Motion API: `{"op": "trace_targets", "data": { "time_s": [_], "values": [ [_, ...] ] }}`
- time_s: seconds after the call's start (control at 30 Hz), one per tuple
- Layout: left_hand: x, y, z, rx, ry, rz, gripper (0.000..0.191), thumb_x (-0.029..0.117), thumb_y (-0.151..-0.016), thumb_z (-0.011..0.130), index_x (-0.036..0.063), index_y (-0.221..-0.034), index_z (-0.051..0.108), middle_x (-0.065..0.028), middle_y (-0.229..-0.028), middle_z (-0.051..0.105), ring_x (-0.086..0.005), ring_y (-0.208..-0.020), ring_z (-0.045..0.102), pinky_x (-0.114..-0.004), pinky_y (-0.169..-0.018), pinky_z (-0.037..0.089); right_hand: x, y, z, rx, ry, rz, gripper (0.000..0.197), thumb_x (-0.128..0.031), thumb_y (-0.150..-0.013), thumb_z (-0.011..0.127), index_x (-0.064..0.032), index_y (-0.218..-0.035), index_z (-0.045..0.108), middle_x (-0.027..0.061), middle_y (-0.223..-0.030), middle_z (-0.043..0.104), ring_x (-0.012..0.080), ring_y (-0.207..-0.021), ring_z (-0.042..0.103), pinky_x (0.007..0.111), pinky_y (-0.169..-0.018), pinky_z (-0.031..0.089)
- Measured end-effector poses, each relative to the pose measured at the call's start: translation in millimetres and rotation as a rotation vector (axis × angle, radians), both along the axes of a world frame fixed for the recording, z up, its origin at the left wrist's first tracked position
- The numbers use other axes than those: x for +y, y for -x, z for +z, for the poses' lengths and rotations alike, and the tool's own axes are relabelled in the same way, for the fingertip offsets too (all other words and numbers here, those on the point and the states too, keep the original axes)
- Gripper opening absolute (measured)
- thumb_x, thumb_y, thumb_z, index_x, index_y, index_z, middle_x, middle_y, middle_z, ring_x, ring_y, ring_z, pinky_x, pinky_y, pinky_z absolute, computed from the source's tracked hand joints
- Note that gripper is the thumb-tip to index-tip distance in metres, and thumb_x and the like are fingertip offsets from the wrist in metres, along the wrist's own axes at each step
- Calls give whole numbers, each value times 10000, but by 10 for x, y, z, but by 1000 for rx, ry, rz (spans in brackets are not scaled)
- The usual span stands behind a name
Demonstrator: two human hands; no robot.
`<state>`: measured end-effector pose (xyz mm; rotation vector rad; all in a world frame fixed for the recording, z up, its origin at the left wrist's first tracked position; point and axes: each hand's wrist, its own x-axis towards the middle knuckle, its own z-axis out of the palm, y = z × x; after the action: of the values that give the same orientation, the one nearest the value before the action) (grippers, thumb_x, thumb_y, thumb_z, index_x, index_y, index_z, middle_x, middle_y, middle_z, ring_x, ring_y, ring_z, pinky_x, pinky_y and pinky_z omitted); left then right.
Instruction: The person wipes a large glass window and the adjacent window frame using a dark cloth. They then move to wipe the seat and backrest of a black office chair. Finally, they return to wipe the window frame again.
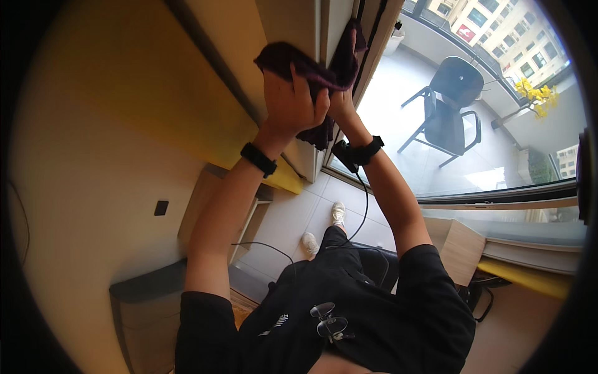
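Note:
A dark purple cloth (299, 63) is bunched against the pale frame (299, 21) beside the glass, raised high in front of me. My left hand (290, 100) grips its left part, the thumb and one finger showing while folds hide the other fingertips. Close beside it, my right hand (343, 105) holds the cloth's right part, which reaches up along the dark channel of the frame. The cloth covers most of that hand's fingers. A loose end of the cloth (317, 135) hangs below both hands. Each wrist wears a black strap.
Past the glass, a black armchair (451, 121) stands on a tiled floor near yellow flowers (537, 96). A black cable (366, 205) runs down from my right wrist. Wooden furniture (458, 248) stands at right; a grey-topped cabinet (149, 283) is at lower left.

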<state>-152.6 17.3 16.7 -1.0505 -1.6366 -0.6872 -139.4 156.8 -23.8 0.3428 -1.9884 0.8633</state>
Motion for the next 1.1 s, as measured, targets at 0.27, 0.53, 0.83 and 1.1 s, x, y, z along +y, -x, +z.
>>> {"op": "trace_targets", "data": {
  "time_s": [0.27,0.53,0.83,1.1],
  "values": [
    [-189,-79,-935,-254,235,-10,386,401,-879,518,74,-1032,656,-260,-1140,593,-498,-1010,561,-604,-866,412,-166,-63,-746,2,99,-12,714,-325,-944,411,48,-1504,173,305,-1539,182,487,-1425,158,537,-1169,102],
    [-222,-386,-1408,-536,405,-36,430,269,-885,559,-6,-1215,579,-288,-1234,545,-498,-1104,517,-575,-922,405,2,-334,-1685,-172,-83,-76,740,-278,-908,488,40,-1502,182,338,-1478,271,533,-1356,272,543,-1138,232],
    [-484,-789,-925,-319,263,152,677,86,-851,602,-115,-1401,262,-378,-1148,483,-513,-991,534,-563,-850,465,218,-274,-738,64,-95,33,941,-127,-743,725,96,-1477,180,365,-1388,394,541,-1212,452,549,-1004,392],
    [114,-548,12,-183,-80,195,775,196,-858,618,-175,-1398,205,-408,-1156,475,-584,-969,514,-623,-882,436,203,-6,423,191,207,163,730,-125,-896,544,58,-1500,178,317,-1468,322,455,-1363,344,512,-1131,250]
  ]
}}
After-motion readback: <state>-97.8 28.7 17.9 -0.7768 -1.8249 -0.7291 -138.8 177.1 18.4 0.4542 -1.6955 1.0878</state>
